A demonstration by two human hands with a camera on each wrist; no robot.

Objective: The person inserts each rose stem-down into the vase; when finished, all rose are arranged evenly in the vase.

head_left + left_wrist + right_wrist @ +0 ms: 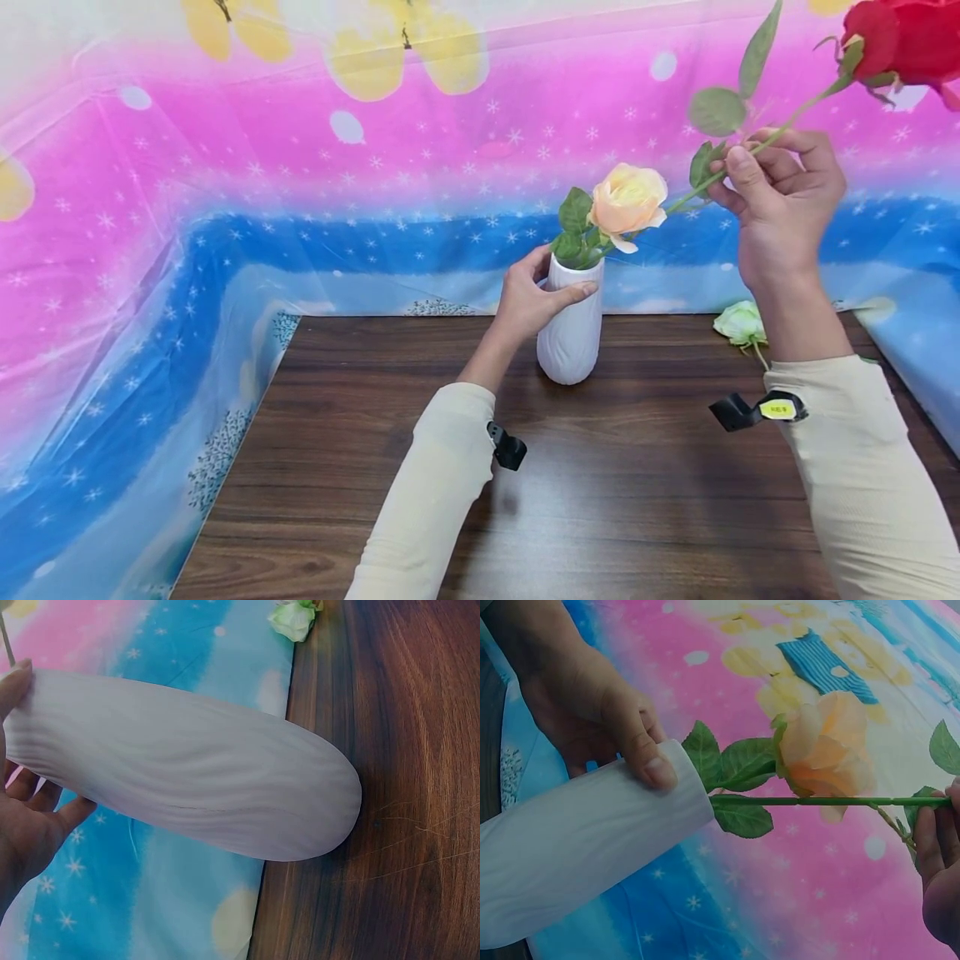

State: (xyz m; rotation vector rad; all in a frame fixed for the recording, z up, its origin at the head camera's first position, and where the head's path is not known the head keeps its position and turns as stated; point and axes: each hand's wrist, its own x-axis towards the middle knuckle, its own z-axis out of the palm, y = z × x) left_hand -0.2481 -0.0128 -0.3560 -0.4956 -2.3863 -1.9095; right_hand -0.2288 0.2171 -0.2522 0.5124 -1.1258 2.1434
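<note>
My left hand (534, 300) grips the ribbed white vase (572, 329), upright on the counter (615, 483) toward its far edge, with a peach rose (628, 200) inside. My right hand (780, 196) pinches a red rose (903, 37) by its green stem, whose tip enters the vase mouth.

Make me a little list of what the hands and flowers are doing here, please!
left hand: grips the white vase near its top
right hand: pinches the stem of the red rose
red rose stem: lower end reaches into the vase mouth
peach rose: already standing in the vase
pale green flower: lies on the table behind the right arm
table: dark brown wood, vase stands upright on it
backdrop: pink and blue cloth with white stars
</note>
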